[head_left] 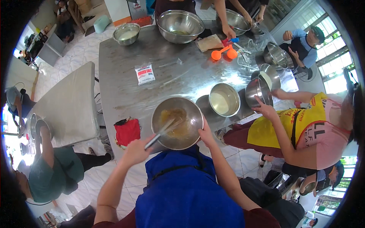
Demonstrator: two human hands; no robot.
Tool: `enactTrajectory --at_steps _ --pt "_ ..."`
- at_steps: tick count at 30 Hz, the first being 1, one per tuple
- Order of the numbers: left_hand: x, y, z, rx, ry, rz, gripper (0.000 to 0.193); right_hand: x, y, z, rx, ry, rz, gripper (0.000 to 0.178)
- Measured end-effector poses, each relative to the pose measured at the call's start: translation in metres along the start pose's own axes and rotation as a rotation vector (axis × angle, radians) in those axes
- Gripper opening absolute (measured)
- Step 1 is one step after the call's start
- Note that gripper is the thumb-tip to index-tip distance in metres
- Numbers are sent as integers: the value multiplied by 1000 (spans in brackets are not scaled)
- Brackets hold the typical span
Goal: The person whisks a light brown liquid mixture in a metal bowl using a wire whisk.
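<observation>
A steel mixing bowl [194, 114] rests at the near edge of the metal table, tilted toward me. A yellowish-brown mixture [167, 114] lies in its bottom, partly in streaks. My left hand [137, 152] is closed around the handle of a whisk [153, 140], whose wires reach into the mixture and look slightly blurred. On the bowl's right rim, my right hand [206, 133] grips the edge, with the fingers partly hidden beneath. A red cloth [127, 132] lies to the left of the bowl. To the right stands a steel pot [224, 99] with pale contents.
On the metal table [121, 95] are a salt packet [145, 74], orange measuring cups [224, 54], a brown packet [209, 43] and several steel bowls [181, 26]. A person in a yellow apron [273, 125] holds a bowl [259, 92] at my right. Others work across the table.
</observation>
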State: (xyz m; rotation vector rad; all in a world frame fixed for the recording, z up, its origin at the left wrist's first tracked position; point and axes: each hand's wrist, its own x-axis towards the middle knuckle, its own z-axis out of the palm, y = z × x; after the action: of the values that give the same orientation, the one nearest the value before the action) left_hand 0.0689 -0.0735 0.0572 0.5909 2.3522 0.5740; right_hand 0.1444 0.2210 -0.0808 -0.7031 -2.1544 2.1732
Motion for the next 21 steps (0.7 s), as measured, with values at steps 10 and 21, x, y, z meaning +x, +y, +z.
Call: enactTrajectory --at_steps 10,21 --pt "-1 60 -12 268 -195 179 48 -41 34 -35 248 218 237 82" --pt "34 113 -28 439 -301 419 47 -94 34 -65 369 436 173 81"
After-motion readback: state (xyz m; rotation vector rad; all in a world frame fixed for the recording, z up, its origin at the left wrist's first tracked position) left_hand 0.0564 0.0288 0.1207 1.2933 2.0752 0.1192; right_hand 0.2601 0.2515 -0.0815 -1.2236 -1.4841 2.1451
